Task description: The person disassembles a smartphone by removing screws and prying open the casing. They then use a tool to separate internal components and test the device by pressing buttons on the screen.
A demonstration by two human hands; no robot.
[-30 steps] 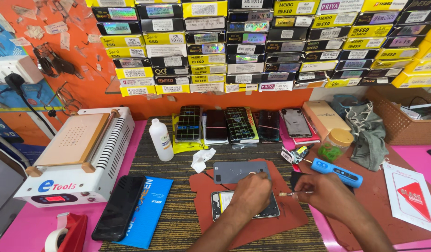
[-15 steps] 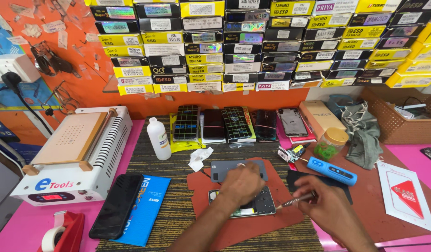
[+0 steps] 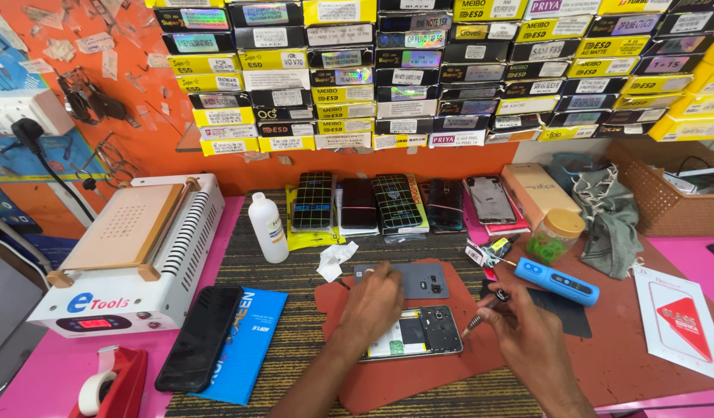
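Opened phone (image 3: 419, 333), back off and insides showing, flat on reddish-brown work mat (image 3: 419, 379) at centre of bench. Left hand (image 3: 372, 306) pressed down on phone's left half, fingers together and curled over upper edge, pinning it in place. Right hand (image 3: 527, 337) just right of phone, fingers clamped on small screwdriver (image 3: 481, 313), dark tip angled down-left to phone's upper right corner; contact of tip with phone too small to tell. Grey back cover (image 3: 419, 280) lying flat just behind phone, partly under left fingertips. Blue cylindrical tool (image 3: 556, 281) right of cover, on dark pad (image 3: 562, 313). Crumpled white tissue (image 3: 334, 259) left of cover. White plastic bottle (image 3: 268, 228) upright behind tissue. Row of phones (image 3: 392, 203) leaning against orange wall base. Small jar with tan lid (image 3: 554, 236) beside grey cloth (image 3: 608, 224). White heating machine (image 3: 133, 255) far left; black phone (image 3: 200, 337) face up on blue package (image 3: 241, 340) in front of it. Red tape dispenser (image 3: 113, 387) at bottom left. Stacked yellow and black boxes (image 3: 450, 70) on wall shelves above. Brown basket (image 3: 666, 190) far right.
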